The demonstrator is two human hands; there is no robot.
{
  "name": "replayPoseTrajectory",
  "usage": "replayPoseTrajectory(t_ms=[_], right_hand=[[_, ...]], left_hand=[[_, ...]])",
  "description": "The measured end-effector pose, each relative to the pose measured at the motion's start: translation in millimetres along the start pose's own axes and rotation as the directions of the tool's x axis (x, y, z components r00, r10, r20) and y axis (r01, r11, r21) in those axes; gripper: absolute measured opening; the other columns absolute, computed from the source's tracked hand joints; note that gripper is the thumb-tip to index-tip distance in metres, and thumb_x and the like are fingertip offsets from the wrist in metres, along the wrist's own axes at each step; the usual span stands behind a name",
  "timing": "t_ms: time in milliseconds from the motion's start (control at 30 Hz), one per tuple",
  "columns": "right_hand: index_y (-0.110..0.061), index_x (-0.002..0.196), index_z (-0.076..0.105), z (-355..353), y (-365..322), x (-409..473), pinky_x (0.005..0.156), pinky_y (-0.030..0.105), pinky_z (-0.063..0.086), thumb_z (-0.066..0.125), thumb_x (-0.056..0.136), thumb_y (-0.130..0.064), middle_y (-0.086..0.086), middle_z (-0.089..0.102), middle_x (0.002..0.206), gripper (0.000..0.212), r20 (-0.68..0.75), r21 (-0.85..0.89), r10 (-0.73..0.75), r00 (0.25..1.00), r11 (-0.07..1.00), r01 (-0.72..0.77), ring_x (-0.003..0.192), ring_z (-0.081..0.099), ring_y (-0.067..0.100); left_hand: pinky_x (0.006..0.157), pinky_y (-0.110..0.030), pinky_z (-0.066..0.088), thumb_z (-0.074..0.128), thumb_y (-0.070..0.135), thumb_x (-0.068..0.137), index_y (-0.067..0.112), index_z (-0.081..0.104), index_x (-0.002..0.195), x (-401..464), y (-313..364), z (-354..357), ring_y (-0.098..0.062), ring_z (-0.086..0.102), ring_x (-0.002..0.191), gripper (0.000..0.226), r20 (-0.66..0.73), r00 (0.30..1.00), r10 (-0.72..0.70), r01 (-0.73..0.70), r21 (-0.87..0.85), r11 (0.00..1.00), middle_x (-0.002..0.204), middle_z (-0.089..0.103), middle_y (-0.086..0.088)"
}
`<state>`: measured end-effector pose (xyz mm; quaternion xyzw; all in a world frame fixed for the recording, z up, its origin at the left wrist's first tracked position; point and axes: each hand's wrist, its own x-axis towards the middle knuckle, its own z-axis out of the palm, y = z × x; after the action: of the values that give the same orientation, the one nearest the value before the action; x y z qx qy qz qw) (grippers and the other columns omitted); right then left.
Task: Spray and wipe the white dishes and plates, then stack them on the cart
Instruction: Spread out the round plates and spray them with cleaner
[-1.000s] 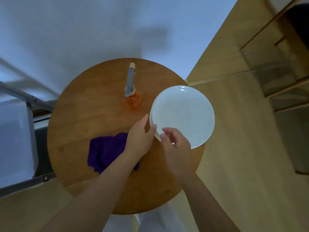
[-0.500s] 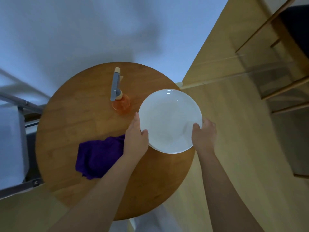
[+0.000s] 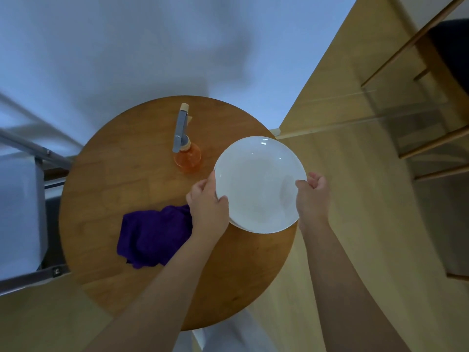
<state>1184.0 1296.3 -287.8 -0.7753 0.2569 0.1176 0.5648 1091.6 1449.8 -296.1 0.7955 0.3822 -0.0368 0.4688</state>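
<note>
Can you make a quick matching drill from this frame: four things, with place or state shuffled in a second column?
Column one:
1. white plate
2. purple cloth
3. spray bottle
4. round wooden table

Column two:
A. stands upright, orange liquid inside, untouched
B. lies crumpled near the table's left side, beside the left wrist
C. carries the other three things
D. held at opposite rims by the left hand and right hand

Pairs: 1-D, 2-B, 3-A, 4-C
</note>
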Motion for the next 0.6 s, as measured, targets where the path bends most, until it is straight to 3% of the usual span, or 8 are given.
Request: replayPoseTrajectory(t_ms=[100,167,300,367,433,533,600], right_hand=[[-0.023,0.11,0.047,-1.1,0.6,1.4,0.062,0.019,0.04,0.051,0.085,-0.009,-0.005,0.055,0.11,0.029,0.01,0.013,0.008,1.0,1.0,-0.008,0.095,0.056,0.011],[-0.017,0.118,0.048,-1.7,2.5,2.0,0.075,0.022,0.041,0.051,0.085,-0.009,0.001,0.054,0.119,0.034,0.01,0.004,0.015,1.0,1.0,-0.015,0.11,0.053,0.017],[-0.014,0.126,0.045,-2.1,4.3,4.1,0.091,0.03,0.043,0.052,0.085,-0.01,0.004,0.05,0.13,0.042,0.012,-0.022,0.015,1.0,1.0,-0.015,0.12,0.049,0.019],[-0.014,0.127,0.045,-1.6,4.9,5.3,0.095,0.032,0.043,0.051,0.085,-0.009,0.003,0.05,0.13,0.042,0.012,-0.017,0.011,1.0,1.0,-0.011,0.12,0.049,0.018],[-0.015,0.124,0.046,-1.5,6.3,5.0,0.089,0.028,0.044,0.051,0.085,-0.01,-0.002,0.052,0.124,0.04,0.016,-0.021,-0.001,1.0,1.0,0.002,0.115,0.051,0.015],[-0.022,0.115,0.047,-0.7,8.4,3.0,0.065,0.013,0.037,0.051,0.084,-0.01,-0.02,0.049,0.098,0.034,0.025,-0.046,-0.036,0.999,0.998,0.037,0.09,0.051,-0.004],[-0.024,0.114,0.046,-0.1,9.4,2.5,0.064,0.013,0.035,0.051,0.083,-0.011,-0.019,0.049,0.097,0.033,0.026,-0.075,-0.056,0.998,0.995,0.058,0.084,0.048,-0.006]], left_hand=[[0.1,-0.044,0.047,0.047,-0.002,0.09,0.023,0.042,0.14,-3.1,6.6,-3.7,-0.02,0.048,0.121,0.057,0.048,0.994,0.1,-0.089,-0.192,0.977,0.126,0.055,0.0],[0.096,-0.044,0.05,0.045,-0.005,0.09,0.022,0.043,0.14,-4.8,12.0,-6.3,-0.015,0.052,0.119,0.057,0.032,0.992,0.119,-0.106,-0.271,0.957,0.124,0.058,0.003],[0.094,-0.041,0.053,0.047,-0.007,0.089,0.025,0.049,0.133,-4.5,17.2,-8.0,-0.013,0.055,0.117,0.055,0.047,0.994,0.096,-0.066,-0.435,0.898,0.121,0.06,0.009],[0.095,-0.039,0.052,0.048,-0.006,0.091,0.033,0.051,0.127,-2.4,19.0,-8.6,-0.009,0.055,0.113,0.053,0.078,0.997,0.02,0.023,-0.515,0.857,0.117,0.06,0.017],[0.096,-0.043,0.051,0.049,0.0,0.094,0.042,0.05,0.123,0.4,20.5,-7.5,-0.012,0.054,0.114,0.051,0.133,0.988,-0.076,0.141,-0.59,0.795,0.119,0.057,0.017],[0.096,-0.047,0.05,0.05,0.013,0.097,0.048,0.044,0.113,1.9,23.4,-3.4,-0.018,0.052,0.115,0.039,0.205,0.966,-0.16,0.258,-0.683,0.683,0.118,0.053,0.013],[0.095,-0.047,0.05,0.05,0.021,0.098,0.044,0.042,0.123,0.9,24.6,0.3,-0.018,0.052,0.113,0.035,0.219,0.954,-0.207,0.301,-0.699,0.649,0.118,0.053,0.012]])
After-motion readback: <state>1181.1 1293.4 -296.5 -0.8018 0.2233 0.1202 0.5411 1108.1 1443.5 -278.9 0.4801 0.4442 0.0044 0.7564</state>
